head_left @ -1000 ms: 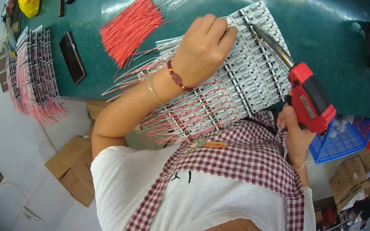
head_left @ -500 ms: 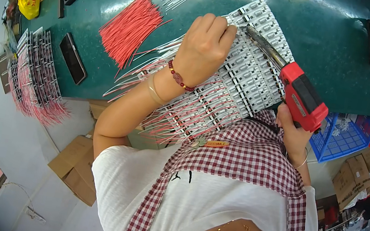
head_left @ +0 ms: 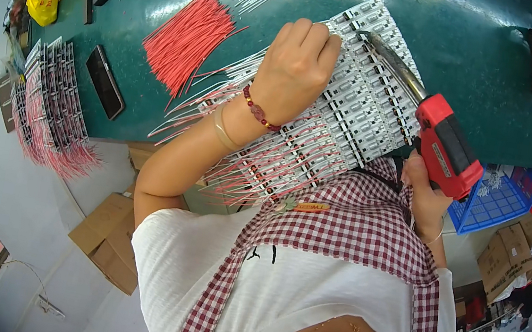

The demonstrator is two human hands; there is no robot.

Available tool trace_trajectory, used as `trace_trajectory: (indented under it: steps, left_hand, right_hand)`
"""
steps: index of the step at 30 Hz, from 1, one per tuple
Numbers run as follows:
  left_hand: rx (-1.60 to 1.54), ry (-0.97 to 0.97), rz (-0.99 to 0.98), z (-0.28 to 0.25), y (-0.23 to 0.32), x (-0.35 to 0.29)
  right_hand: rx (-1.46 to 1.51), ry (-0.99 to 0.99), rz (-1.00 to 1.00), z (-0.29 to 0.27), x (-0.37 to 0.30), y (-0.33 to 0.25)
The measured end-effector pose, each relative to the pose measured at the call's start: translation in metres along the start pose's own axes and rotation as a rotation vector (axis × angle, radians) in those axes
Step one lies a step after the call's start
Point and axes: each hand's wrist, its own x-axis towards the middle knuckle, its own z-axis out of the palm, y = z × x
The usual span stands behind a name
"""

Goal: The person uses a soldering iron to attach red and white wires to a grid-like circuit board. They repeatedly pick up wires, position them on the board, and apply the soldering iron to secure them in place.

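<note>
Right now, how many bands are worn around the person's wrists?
3: past the left hand, a beaded band at the wrist, then a beige band nearer the elbow; past the right hand, a thin band at the wrist. Others may be hidden.

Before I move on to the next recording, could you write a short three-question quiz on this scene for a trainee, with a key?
1. Multiple choice: what does the right hand hold?
A) The phone
B) A red-and-black tool with a long metal barrel
C) A bundle of white wires

2. True or false: on the green table, the phone lies to the left of the loose red wire bundle.

3. Fill in the colour: the left hand is over the white boards, and the attached wires trailing toward the person are white and ____.

Key: 1. B; 2. True; 3. Red
</note>
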Motion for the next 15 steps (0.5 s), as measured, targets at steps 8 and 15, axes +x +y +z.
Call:
trace_trajectory:
  steps: [8,15]
  left_hand:
    - [0.075,-0.063,-0.016,-0.003,0.001,0.003]
    - [0.003,0.085,-0.004,-0.005,0.013,-0.002]
  right_hand:
    - [-0.009,-0.047,-0.057,-0.002,-0.001,-0.002]
    - [0.020,-0.044,-0.007,-0.005,-0.005,0.002]
